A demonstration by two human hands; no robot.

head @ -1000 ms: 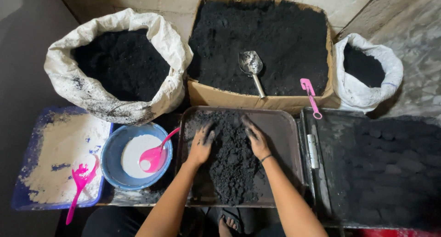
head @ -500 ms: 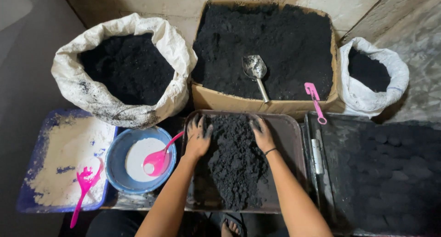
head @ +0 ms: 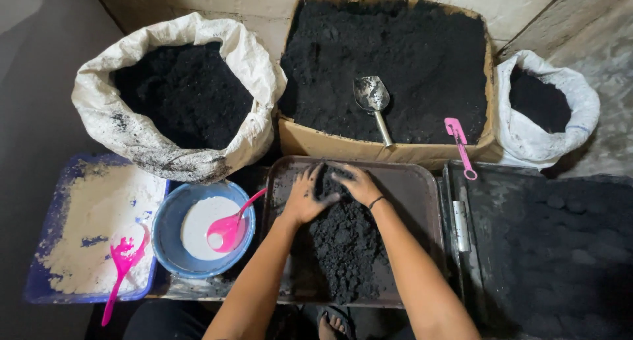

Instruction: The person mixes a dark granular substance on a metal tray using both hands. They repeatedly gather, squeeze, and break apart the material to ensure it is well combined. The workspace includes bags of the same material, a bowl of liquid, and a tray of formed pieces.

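Black powder (head: 346, 247) on brown tray (head: 415, 188); at nine o'clock, blue bowl (head: 168, 238), pink ladle (head: 227, 229); at twelve o'clock, tan box (head: 343, 145), silver scoop (head: 371, 94); white sacks (head: 178, 149).

- Single head-worn view, looking steeply down from above the forearms.
- Faces forward toward the wall, past the dark metal tray (head: 422, 195) to the cardboard box (head: 330, 145) and white sack (head: 158, 149) beyond.
- Close: left hand (head: 304, 198) and right hand (head: 356, 182) near frame centre, feet at the bottom edge.
- Blue tray (head: 39, 274) at left, black tray (head: 527, 247) at right.
- No second view to share with.
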